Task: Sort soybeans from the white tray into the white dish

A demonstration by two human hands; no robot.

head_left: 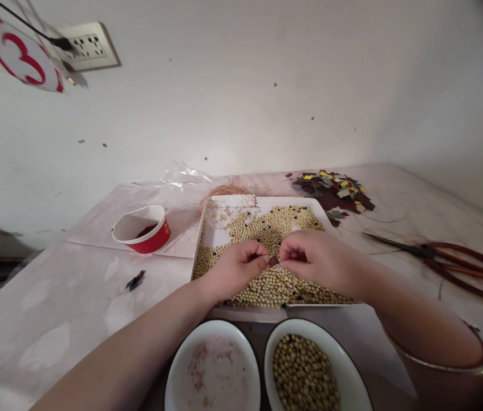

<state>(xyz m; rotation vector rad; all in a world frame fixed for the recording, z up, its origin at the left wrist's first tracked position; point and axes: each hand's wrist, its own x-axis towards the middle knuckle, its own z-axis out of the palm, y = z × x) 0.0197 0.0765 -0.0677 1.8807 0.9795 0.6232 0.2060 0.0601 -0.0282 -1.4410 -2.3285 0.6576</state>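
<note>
My left hand (241,265) is over a white tray (198,251) of pale beads (262,291), its fingers pinched on a small dark red piece (274,261). Close beside it on the right, my right hand (309,257) is also closed in a pinch near that piece; what sits between its fingertips is too small to make out. Dark beads are scattered among the pale ones. Below the tray stand a white bowl with reddish residue (219,371) and a white bowl (352,382) holding larger tan beads (305,371).
A red and white paper cup (151,241) and dark scraps (136,280) lie left. Behind the tray are copper-coloured strands (228,190) and clear plastic (185,174). Coloured scraps (335,191) are piled back right; red-handled scissors (459,262) lie right.
</note>
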